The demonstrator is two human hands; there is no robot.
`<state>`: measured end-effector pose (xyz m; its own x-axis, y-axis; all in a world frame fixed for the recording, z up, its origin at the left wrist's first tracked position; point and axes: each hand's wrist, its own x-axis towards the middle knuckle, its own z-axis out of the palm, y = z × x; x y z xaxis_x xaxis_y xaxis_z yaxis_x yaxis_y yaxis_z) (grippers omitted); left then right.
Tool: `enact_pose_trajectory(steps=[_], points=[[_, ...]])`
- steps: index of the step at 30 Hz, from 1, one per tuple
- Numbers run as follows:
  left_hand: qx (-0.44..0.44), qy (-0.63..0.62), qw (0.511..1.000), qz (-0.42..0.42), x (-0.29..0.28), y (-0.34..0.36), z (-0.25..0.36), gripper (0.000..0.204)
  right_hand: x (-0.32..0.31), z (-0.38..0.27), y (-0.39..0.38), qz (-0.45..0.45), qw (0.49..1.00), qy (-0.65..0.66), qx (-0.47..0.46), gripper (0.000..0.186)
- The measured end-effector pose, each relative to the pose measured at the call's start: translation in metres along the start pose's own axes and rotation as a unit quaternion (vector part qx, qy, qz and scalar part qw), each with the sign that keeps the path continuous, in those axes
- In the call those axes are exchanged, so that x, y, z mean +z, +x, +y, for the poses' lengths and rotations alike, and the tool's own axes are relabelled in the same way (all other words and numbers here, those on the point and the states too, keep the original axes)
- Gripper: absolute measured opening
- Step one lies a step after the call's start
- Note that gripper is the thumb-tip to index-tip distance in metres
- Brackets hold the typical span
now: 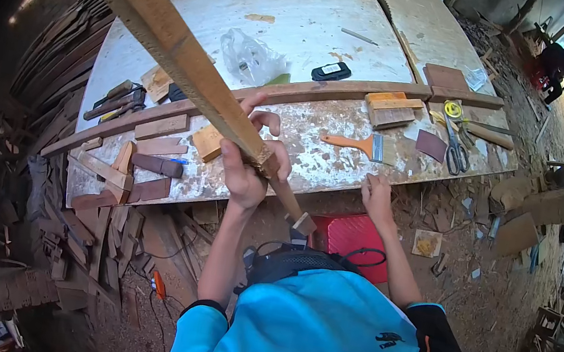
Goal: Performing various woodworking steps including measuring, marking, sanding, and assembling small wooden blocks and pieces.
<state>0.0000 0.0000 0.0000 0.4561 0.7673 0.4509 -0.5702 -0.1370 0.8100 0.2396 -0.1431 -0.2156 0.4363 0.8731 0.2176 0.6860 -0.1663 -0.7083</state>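
My left hand [248,163] grips a long wooden strip [171,38] that slants from the upper left down to its end near my chest, held up close to the camera. My right hand [377,196] rests with closed fingers on the front edge of the paint-stained workbench [330,158], just below an orange-handled paintbrush [358,144]. A small wood block [207,142] lies on the bench beside my left hand.
On the bench lie scissors [457,147], a yellow tape measure [453,110], sanding blocks [391,109], a black case [331,71], a plastic bag [251,59] and several wood offcuts [143,160]. Scrap wood piles on the left. A red box [355,237] sits below. Another person [556,65] is far right.
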Motion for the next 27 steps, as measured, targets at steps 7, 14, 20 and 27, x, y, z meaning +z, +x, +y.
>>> enact_pose_trajectory(steps=[7,14,20,27], points=[[-0.019,-0.013,1.0,0.019,0.001,-0.002,-0.003,0.08,0.013,-0.01,0.027,0.028,0.998,-0.048,-0.042,0.024],[-0.023,-0.011,1.0,0.014,-0.003,-0.002,0.0,0.081,0.007,-0.005,0.031,0.039,0.999,-0.024,-0.014,0.014],[-0.016,-0.012,1.0,0.016,-0.001,0.001,0.004,0.083,0.014,-0.005,0.043,-0.001,0.998,-0.003,-0.056,0.014],[-0.006,0.006,1.0,0.019,-0.007,-0.001,0.006,0.085,-0.008,0.008,0.051,-0.064,0.994,-0.029,-0.08,0.039]])
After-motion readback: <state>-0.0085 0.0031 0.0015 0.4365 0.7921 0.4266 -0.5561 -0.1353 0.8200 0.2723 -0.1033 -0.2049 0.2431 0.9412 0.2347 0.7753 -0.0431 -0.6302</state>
